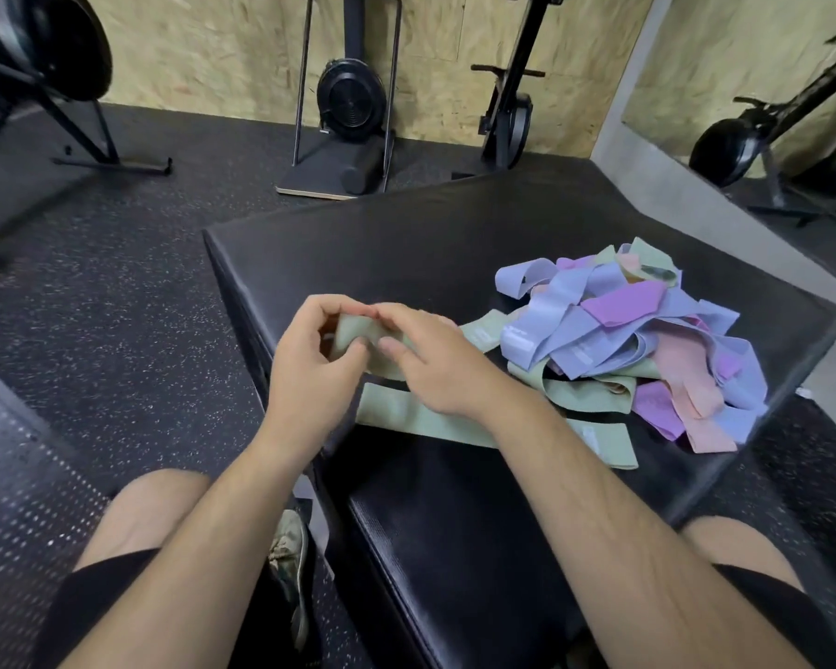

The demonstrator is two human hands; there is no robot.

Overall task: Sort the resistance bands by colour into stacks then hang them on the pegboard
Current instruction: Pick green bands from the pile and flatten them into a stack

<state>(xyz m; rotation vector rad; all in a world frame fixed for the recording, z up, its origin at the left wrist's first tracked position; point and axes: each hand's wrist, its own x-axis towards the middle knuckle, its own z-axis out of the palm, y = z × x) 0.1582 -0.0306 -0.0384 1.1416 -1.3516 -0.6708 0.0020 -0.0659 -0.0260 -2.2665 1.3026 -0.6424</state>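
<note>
My left hand [310, 359] and my right hand [435, 364] both pinch one end of a sage green resistance band [353, 338] just above the left part of the black padded box [358, 248]; the band trails right toward the pile. Beneath my right hand another green band [397, 415] lies flat on the box. A mixed pile of bands [647, 340] in lavender, purple, pink and green sits to the right on the box. No pegboard shows.
Dark speckled rubber floor [117, 306] surrounds the box. Exercise machines [353, 99] stand along the plywood back wall, another at the far left [35, 55]. A mirror [768, 113] is at the right. My knees and a shoe [288, 538] are below.
</note>
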